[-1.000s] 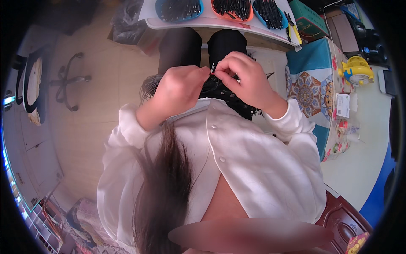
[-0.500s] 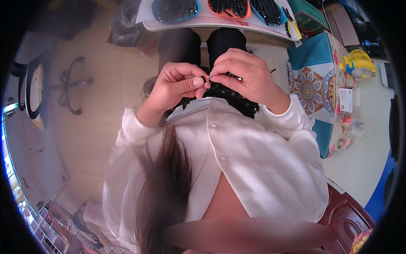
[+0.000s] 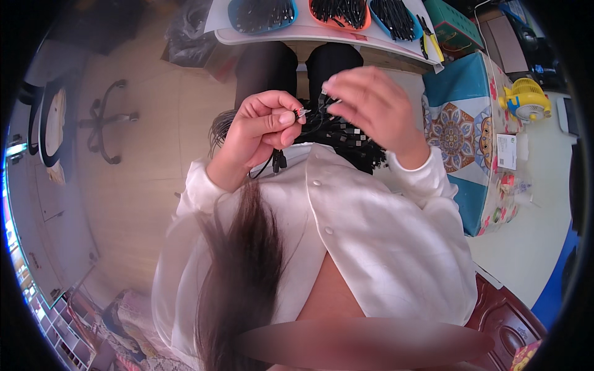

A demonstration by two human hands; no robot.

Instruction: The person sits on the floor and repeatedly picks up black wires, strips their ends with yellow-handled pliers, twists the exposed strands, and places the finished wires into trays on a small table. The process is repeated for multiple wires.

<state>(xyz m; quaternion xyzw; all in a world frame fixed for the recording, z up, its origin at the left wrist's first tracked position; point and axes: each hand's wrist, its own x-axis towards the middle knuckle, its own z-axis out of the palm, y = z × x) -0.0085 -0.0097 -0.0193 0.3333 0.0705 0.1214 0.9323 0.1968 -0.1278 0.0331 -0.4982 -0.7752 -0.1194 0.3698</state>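
A seated person in a white shirt [image 3: 377,204] works over the lap, amid crowded furnishings. Beyond the knees, a white table [image 3: 218,20] bears 3 trays in a row: a left blue tray [image 3: 265,29], an orange tray [image 3: 337,27] and a right blue tray [image 3: 381,29], each filled with short black leads. Just beside the last lies a hand tool [image 3: 438,49] with 1 black and 1 yellow handle; a green box [image 3: 455,26] stands near it. Along the person's right side are a patterned cloth [image 3: 455,133], a white card [image 3: 507,151] at its edge and a yellow fan [image 3: 528,100]. To the left, well apart from the hands, are a dark plastic bag [image 3: 187,40] and a wheeled chair base [image 3: 102,117]. A long lock of hair [image 3: 247,247] hangs over the shirt.

The cable bundle [image 3: 351,139], black with many pale metal plugs, lies across the lap beneath both hands; the right hand [image 3: 380,108] masks part of it. The left hand [image 3: 263,125] pinches a cable end [image 3: 302,112] between thumb and fingers, pale tips directed toward the right hand. The latter, blurred, has thumb and fingers parted, near the cable end but separate from it; whether its fingertips touch the adjacent metal plug [image 3: 324,91] cannot be told.
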